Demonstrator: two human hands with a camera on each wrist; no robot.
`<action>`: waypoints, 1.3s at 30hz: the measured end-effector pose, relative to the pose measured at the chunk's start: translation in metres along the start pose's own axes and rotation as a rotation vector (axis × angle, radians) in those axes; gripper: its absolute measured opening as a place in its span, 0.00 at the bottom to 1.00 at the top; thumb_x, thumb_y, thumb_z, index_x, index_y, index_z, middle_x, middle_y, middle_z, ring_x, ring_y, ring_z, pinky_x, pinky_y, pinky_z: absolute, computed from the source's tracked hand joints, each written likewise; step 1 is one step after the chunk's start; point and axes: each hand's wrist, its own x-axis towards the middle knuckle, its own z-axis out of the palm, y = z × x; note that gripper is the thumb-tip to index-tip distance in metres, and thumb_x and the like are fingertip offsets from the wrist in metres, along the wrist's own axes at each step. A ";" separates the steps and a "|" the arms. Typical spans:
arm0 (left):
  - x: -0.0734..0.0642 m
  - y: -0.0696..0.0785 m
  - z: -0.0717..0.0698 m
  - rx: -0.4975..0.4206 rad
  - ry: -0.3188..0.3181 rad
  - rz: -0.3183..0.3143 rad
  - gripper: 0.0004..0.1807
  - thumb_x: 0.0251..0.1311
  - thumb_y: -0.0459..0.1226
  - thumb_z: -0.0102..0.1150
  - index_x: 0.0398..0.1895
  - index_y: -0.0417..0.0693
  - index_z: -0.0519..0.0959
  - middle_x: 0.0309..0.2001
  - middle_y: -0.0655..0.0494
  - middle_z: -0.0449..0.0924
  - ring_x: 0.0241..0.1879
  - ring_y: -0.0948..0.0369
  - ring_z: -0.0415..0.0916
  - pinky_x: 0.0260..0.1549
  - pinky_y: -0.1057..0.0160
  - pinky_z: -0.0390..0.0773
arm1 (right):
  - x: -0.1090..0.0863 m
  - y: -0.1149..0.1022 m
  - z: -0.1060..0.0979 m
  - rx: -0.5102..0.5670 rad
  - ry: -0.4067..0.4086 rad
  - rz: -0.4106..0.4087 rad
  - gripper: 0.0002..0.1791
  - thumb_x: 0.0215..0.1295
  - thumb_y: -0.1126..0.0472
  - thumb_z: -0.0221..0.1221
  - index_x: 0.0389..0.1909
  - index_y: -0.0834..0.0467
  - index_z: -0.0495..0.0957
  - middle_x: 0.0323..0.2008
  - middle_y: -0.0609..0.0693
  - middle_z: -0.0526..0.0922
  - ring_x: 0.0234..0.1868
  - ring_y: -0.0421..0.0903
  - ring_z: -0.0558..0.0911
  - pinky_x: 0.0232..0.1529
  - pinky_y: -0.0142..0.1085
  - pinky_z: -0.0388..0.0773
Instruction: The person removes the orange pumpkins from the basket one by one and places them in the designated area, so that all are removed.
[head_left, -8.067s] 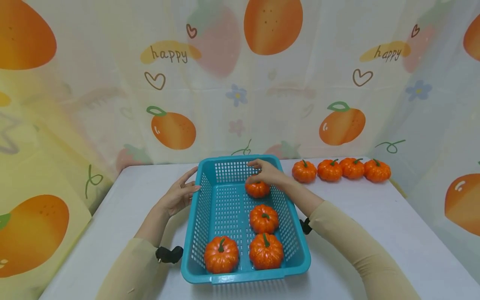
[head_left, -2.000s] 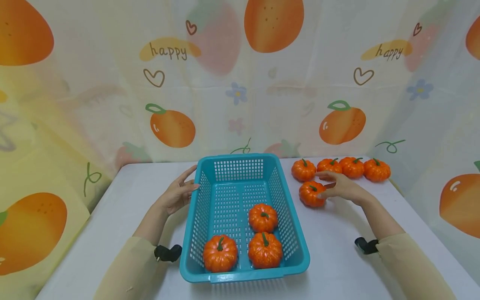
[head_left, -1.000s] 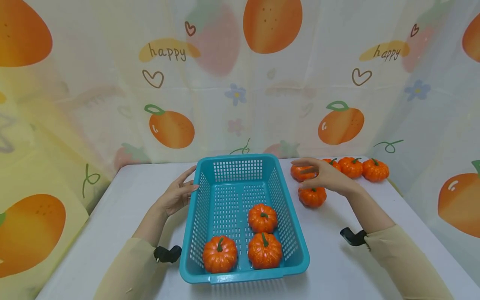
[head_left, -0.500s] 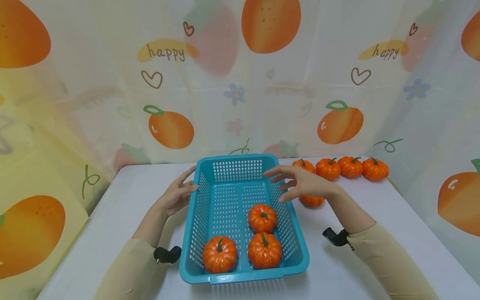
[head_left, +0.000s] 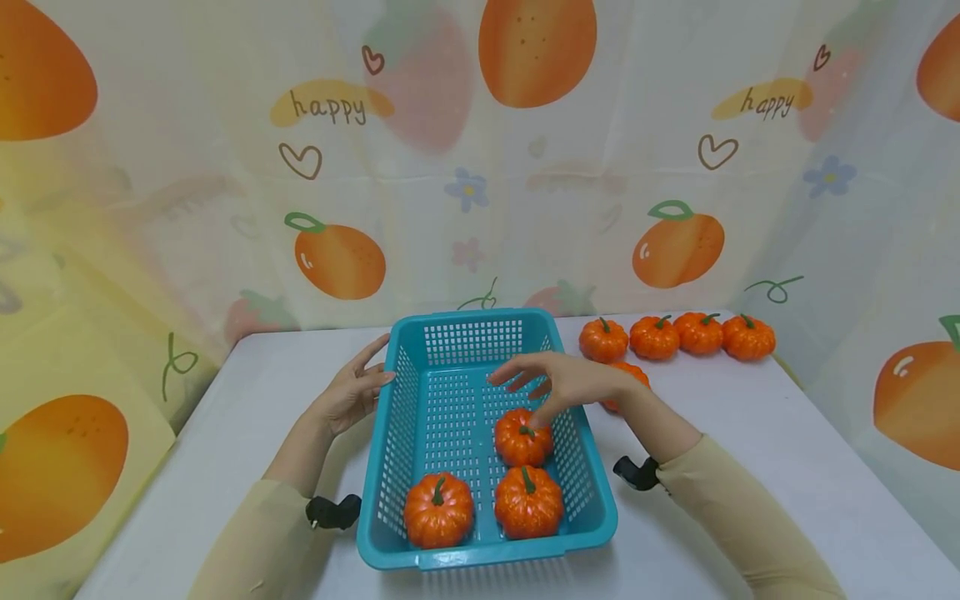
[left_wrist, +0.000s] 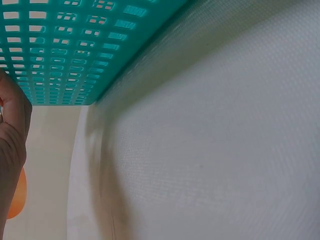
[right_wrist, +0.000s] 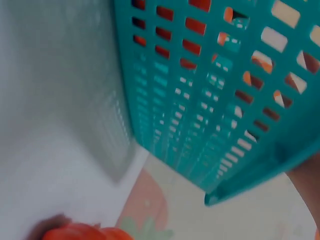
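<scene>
Backdrop (head_left: 570, 250) reads "happy" twice; left hand (head_left: 348, 402) relaxed against basket (head_left: 487, 557); right hand (head_left: 573, 382) loose over pumpkin (head_left: 516, 448).

Fruit-print cloth (head_left: 420, 192) behind white tabletop (head_left: 757, 425)
Yellowish at left, greyer at right; "happy" lettering (head_left: 327, 107) upper left and upper right.

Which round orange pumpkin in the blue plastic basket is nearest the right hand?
The rearmost round orange pumpkin: of those three, the right hand partly covers only it.
</scene>
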 end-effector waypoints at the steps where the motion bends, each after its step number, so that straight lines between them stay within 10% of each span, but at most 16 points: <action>1: 0.000 0.000 0.000 -0.002 -0.001 0.000 0.44 0.70 0.30 0.52 0.80 0.60 0.40 0.52 0.55 0.76 0.38 0.64 0.84 0.42 0.65 0.86 | 0.003 0.000 0.001 -0.005 -0.010 0.009 0.37 0.53 0.64 0.70 0.65 0.47 0.71 0.68 0.48 0.73 0.67 0.54 0.72 0.67 0.59 0.71; 14: 0.000 -0.005 -0.002 0.037 0.008 0.003 0.44 0.70 0.33 0.53 0.80 0.60 0.39 0.55 0.55 0.75 0.39 0.64 0.84 0.44 0.63 0.86 | 0.030 0.009 0.007 -0.108 -0.205 -0.016 0.38 0.49 0.63 0.71 0.65 0.51 0.73 0.67 0.56 0.74 0.67 0.60 0.73 0.64 0.55 0.74; 21: 0.002 -0.007 -0.003 0.046 0.013 0.004 0.44 0.70 0.32 0.52 0.80 0.61 0.40 0.55 0.55 0.74 0.39 0.64 0.84 0.44 0.63 0.86 | 0.037 0.008 0.007 -0.174 -0.325 0.133 0.40 0.45 0.64 0.73 0.64 0.49 0.74 0.66 0.48 0.75 0.64 0.47 0.72 0.59 0.43 0.80; 39: 0.004 -0.004 -0.004 0.023 -0.017 0.014 0.41 0.71 0.31 0.49 0.80 0.61 0.41 0.52 0.54 0.75 0.37 0.65 0.84 0.41 0.65 0.86 | 0.039 0.004 0.016 -0.299 -0.271 0.263 0.33 0.44 0.70 0.73 0.53 0.42 0.82 0.59 0.43 0.77 0.58 0.48 0.72 0.54 0.43 0.83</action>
